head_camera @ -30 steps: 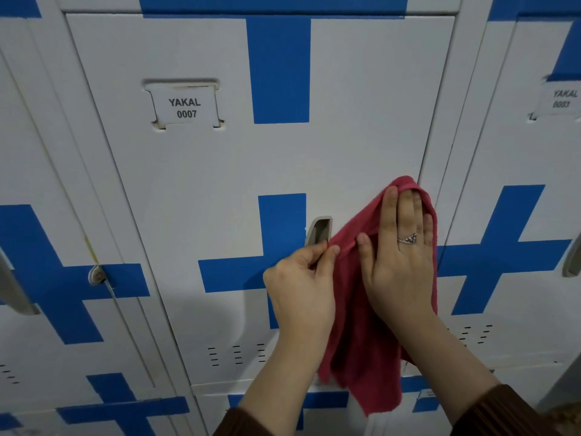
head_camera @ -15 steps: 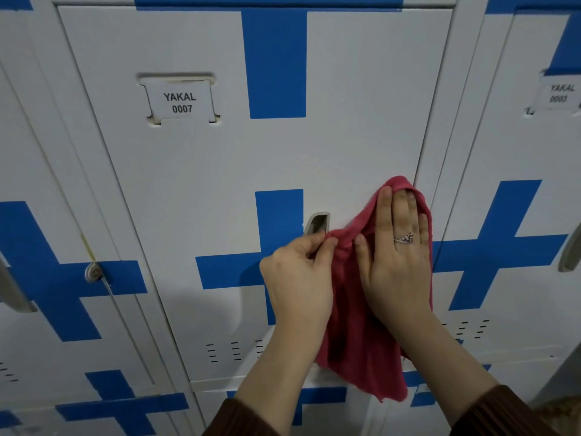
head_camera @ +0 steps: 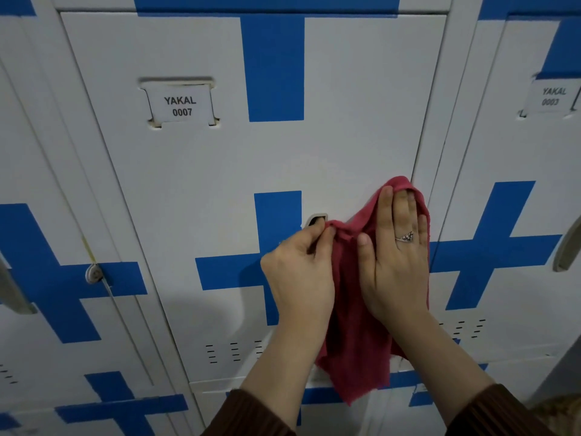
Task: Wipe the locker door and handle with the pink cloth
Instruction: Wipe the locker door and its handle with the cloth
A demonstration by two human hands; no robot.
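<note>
Far left: a neighbouring locker with a round lock (head_camera: 93, 273) on its blue cross. Centre: the locker door (head_camera: 220, 184), white with blue cross markings, carrying a name label (head_camera: 181, 106) reading "YAKAL 0007" in its upper left and rows of vent slots (head_camera: 234, 352) near its lower edge. The recessed handle (head_camera: 317, 219) sits just right of the central cross's upright bar; only its top shows above the left hand (head_camera: 298, 275). The fingers (head_camera: 327, 239) of that hand are curled, thumb and forefinger pinching the upper left edge of the pink cloth (head_camera: 355, 341) right at the handle. The cloth lies against the right part of the door, its long axis vertical: the top edge reaches up beside the door's right edge, and the loose lower corner points downward, hanging past the door's bottom edge. The right hand (head_camera: 396, 265) presses flat on the cloth's upper right part, fingers (head_camera: 385, 209) straight and pointing up, grasping nothing; a ring (head_camera: 405, 236) is on one finger. Far right: a second locker labelled "0003" (head_camera: 553, 96), with a grey handle (head_camera: 567, 247) at the frame edge.
</note>
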